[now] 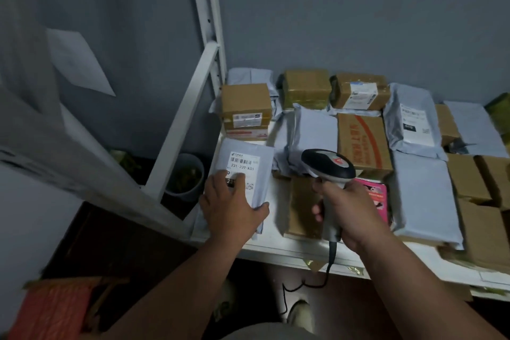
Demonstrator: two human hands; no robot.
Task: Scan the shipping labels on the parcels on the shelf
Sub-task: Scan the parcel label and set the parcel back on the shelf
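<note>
A grey poly mailer (256,157) lies at the front left corner of the white shelf (281,246). Its white shipping label (242,163) faces up and reads 231-239-K01. My left hand (231,207) grips the mailer's near end, with the fingers over the lower part of the label and the thumb at the right edge. My right hand (347,210) is closed around the grey handle of a barcode scanner (329,167). The scanner's black head sits just right of the mailer and points toward the back of the shelf. Its cable hangs below the shelf edge.
Several brown cartons such as the labelled carton (245,105) and grey mailers such as the labelled mailer (414,119) fill the shelf. A pink packet (372,193) lies behind my right hand. A white upright (207,16) and diagonal brace (185,119) stand left. A bin (185,176) sits below.
</note>
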